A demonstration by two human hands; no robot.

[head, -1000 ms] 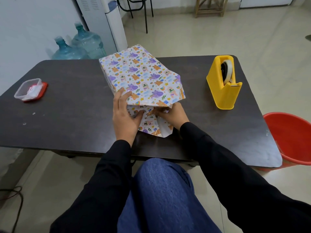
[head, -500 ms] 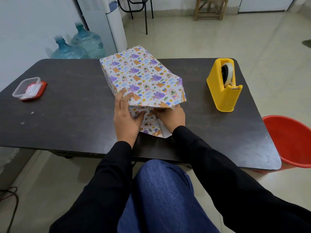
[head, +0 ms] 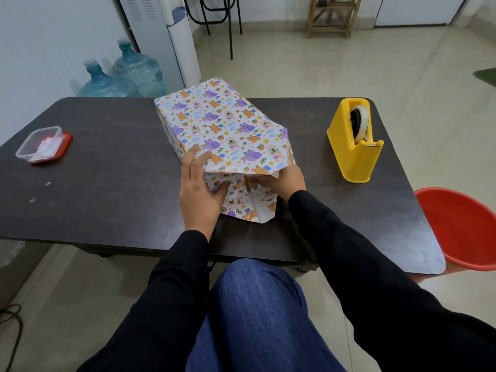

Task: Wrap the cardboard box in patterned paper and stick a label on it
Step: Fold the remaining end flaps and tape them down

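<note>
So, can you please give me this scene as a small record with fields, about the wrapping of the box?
stage: near end of the wrapped box not closed, patterned paper flaps loose; no label seen
left hand: presses the near left corner, fingers straight
right hand: at the end flaps, fingers partly hidden under the top flap
support: dark table
right of box: yellow tape dispenser, untouched
far left: plastic container on a red lid
</note>
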